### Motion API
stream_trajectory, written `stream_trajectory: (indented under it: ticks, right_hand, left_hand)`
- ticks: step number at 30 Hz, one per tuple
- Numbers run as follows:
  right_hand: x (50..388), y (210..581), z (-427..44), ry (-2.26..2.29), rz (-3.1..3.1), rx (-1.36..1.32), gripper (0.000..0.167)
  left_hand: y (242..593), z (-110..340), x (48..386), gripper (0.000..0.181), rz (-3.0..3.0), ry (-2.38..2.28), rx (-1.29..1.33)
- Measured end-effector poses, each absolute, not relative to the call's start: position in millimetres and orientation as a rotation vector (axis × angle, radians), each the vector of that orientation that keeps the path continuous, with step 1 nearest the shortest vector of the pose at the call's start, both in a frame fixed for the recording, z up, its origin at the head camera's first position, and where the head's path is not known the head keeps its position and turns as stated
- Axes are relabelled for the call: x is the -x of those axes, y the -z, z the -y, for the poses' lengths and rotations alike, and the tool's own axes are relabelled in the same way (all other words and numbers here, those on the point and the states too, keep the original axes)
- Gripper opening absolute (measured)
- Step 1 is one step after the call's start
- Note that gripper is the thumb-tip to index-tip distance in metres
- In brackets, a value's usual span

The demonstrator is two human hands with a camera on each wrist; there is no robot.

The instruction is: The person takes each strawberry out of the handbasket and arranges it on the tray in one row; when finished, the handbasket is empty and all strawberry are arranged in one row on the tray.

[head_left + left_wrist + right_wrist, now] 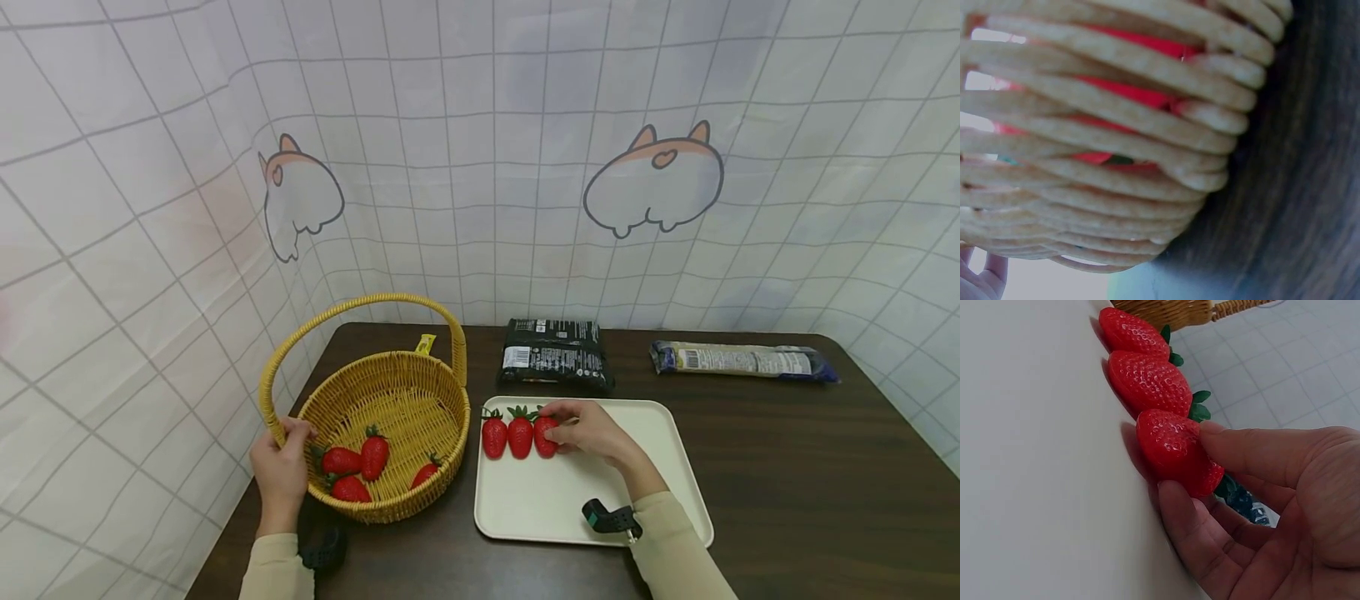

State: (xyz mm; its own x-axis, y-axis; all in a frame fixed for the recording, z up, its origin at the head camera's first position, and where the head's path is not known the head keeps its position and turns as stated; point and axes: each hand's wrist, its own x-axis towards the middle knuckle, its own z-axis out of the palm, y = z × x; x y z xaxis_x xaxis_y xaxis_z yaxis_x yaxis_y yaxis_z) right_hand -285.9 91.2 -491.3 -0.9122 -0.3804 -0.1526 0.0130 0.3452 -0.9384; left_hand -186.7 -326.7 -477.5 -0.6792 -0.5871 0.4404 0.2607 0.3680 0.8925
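Note:
My right hand (588,429) pinches a red strawberry (1175,450) between thumb and fingers, at the end of a row on the white tray (555,508). Two more strawberries, a middle one (521,437) and a left one (494,437), lie beside it with their green leaves toward the back. On the left, my left hand (281,467) grips the rim of a yellow woven basket (405,367) near the foot of its handle. Several strawberries (374,457) lie inside the basket. In the left wrist view the basket's weave (1097,125) hides most of the strawberries behind it.
Behind the tray lies a black package (555,354). A long blue-and-clear packet (742,360) rests at the back right of the dark wooden table (810,483). A small yellow item (425,343) shows behind the basket. Grid-patterned cloth (495,167) surrounds the table's back and sides.

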Motion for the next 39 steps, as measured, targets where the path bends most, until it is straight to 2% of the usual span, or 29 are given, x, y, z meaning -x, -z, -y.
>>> stream_trajectory:
  ticks: [6,12,17,24,34,39]
  right_hand:
    - [288,490,-96,1.573,-2.275,0.300,0.036]
    - [289,486,-107,1.576,-2.327,0.310,0.037]
    - [291,481,-111,1.602,-2.398,0.274,0.030]
    - [288,473,-97,1.678,-2.409,0.253,0.026]
    - [266,458,-58,1.776,-2.235,0.502,0.031]
    - [254,449,-40,1.771,-2.175,0.639,0.031]
  left_hand:
    - [452,310,173,0.020,1.862,1.414,-0.252]
    - [449,308,172,0.019,1.874,1.397,-0.256]
    - [450,308,172,0.020,1.873,1.393,-0.255]
    - [449,307,171,0.019,1.875,1.397,-0.269]
    - [449,308,171,0.018,1.873,1.396,-0.293]
    - [462,318,178,0.017,1.889,1.393,-0.323]
